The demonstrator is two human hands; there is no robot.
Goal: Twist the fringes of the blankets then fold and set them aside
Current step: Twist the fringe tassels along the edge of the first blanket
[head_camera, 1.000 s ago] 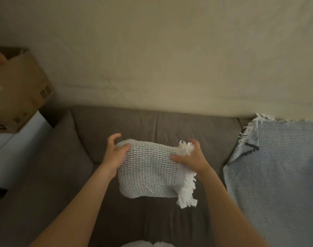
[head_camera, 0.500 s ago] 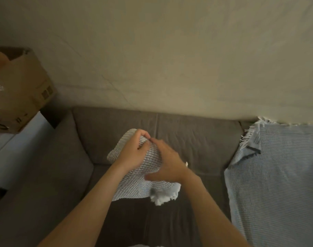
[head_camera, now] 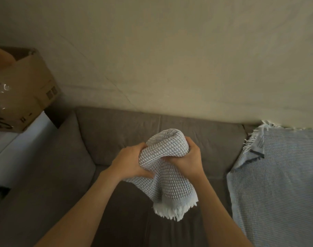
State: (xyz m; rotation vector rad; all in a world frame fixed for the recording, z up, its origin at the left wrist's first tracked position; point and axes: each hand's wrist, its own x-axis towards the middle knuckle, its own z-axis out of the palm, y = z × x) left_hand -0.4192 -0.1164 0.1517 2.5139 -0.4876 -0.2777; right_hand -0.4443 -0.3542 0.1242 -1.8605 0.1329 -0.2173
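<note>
A small grey-white waffle-weave blanket is bunched up in the air above the grey sofa. My left hand grips its left side and my right hand grips its right side, both with fingers curled into the cloth. The blanket's top bulges between my hands, and its white fringe hangs down below them. A second, light blue blanket lies spread over the sofa's right part, with its fringe at the top left corner.
The grey sofa stands against a beige wall. A cardboard box sits on a white surface to the left of the sofa's arm.
The small blanket was stretched flat between my hands with its fringe at the right. My hands came together and gathered it, and now it hangs bunched with the fringe pointing down.
</note>
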